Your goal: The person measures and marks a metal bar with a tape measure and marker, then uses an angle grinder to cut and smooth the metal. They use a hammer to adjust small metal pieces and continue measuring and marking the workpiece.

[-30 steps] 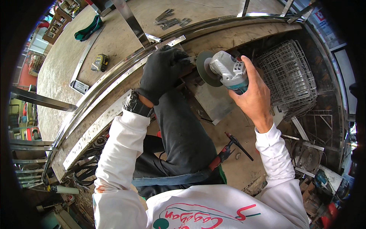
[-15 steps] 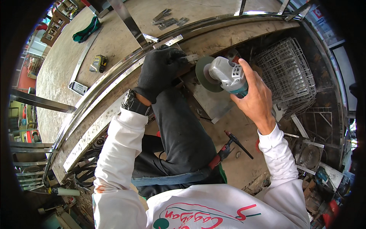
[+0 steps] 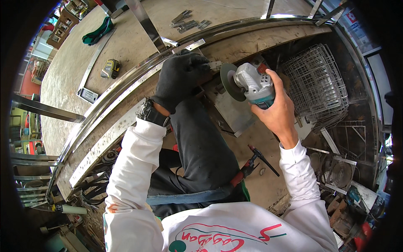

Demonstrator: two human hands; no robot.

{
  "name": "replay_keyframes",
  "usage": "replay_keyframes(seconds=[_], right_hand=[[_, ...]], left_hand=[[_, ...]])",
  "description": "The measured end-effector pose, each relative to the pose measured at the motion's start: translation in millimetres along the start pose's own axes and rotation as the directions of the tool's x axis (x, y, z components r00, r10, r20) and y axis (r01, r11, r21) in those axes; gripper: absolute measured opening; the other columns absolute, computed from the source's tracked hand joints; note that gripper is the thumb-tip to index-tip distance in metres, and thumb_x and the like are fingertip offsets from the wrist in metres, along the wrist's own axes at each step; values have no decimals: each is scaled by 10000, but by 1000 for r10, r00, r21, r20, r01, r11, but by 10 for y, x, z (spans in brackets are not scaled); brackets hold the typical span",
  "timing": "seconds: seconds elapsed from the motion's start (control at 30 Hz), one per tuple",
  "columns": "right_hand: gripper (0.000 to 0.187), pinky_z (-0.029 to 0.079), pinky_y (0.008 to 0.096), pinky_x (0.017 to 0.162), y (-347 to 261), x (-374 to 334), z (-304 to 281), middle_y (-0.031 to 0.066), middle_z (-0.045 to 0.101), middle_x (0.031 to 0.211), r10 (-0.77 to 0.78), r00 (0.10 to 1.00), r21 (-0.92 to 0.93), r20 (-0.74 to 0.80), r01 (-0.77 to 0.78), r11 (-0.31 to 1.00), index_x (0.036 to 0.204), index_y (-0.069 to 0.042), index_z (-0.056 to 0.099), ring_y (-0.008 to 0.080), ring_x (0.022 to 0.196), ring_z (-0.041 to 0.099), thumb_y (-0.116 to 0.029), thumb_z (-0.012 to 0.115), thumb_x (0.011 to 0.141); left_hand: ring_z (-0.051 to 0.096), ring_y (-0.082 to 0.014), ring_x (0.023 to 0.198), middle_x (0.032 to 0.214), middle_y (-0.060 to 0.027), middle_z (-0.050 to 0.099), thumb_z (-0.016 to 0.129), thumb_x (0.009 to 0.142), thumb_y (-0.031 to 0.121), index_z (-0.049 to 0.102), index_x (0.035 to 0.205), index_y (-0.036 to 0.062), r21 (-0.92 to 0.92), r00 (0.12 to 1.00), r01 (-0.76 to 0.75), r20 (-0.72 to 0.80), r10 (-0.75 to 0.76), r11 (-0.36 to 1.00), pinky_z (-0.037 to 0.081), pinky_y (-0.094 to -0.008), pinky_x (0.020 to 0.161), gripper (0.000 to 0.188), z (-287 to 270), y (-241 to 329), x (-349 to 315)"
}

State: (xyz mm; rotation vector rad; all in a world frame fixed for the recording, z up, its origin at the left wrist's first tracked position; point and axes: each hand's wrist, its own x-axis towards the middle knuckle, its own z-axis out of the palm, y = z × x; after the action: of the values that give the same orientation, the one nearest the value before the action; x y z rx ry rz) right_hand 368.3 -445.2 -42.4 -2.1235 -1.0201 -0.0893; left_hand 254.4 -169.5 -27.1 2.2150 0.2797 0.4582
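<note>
My right hand point(image 3: 275, 110), bare, is wrapped round the body of an angle grinder point(image 3: 255, 85) with a grey head and teal housing. Its flat disc point(image 3: 230, 82) faces left, close to the end of a small metal strip point(image 3: 215, 65). That strip pokes out from the fingers of my left hand point(image 3: 181, 75), which wears a black glove and is closed on it near the edge of the workbench. Whether disc and strip touch, I cannot tell. Beneath the gloved hand, my knee in dark trousers hides part of the bench edge.
On the bench point(image 3: 138, 25) lie a tape measure point(image 3: 110, 69), a long ruler point(image 3: 97, 56), a green strap point(image 3: 98, 31) and several small metal pieces point(image 3: 190, 23). A wire rack point(image 3: 315, 82) stands to the right. Below it, a black-handled tool point(image 3: 264, 159) shows beside my leg.
The grinder has shifted slightly right and down, its disc turning more toward the strip's end. My left hand keeps its hold, and the whole view has moved a little.
</note>
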Motion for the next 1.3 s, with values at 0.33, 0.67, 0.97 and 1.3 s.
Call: replay_keyframes(seconds=[0.33,0.67,0.97,1.3], right_hand=[[927,555,440,965,-11,19,241,242,690,1286,200,979,149,34,-203,968,1523,-120,424,403,1161,708,-138,912,735],[944,571,496,864,117,-176,256,236,732,1154,170,985,110,10,-170,979,1526,-139,383,469,1036,721,-226,904,744],[953,557,456,958,-23,-145,405,240,696,1258,270,963,206,-4,-263,942,1545,-131,417,415,1148,706,-160,925,740],[962,573,448,925,138,-399,271,226,692,1237,224,973,127,-50,-217,968,1548,-135,418,392,1101,720,-142,927,732]], left_hand=[[724,-162,856,983,-105,783,786,921,126,799,1123,26,16,999,10,-37,-10,1000,569,-331,803,226,40,-22,30],[700,-140,842,954,-96,780,790,921,131,798,1112,29,41,998,18,-54,-16,999,564,-328,793,216,48,0,24],[691,-146,823,938,-103,774,778,917,143,793,1104,31,31,999,0,-39,1,1000,560,-328,778,218,43,-89,53],[712,-215,936,1076,-106,731,813,887,172,778,1189,57,151,995,-82,-45,90,985,568,-351,846,325,-19,-2,-49]])
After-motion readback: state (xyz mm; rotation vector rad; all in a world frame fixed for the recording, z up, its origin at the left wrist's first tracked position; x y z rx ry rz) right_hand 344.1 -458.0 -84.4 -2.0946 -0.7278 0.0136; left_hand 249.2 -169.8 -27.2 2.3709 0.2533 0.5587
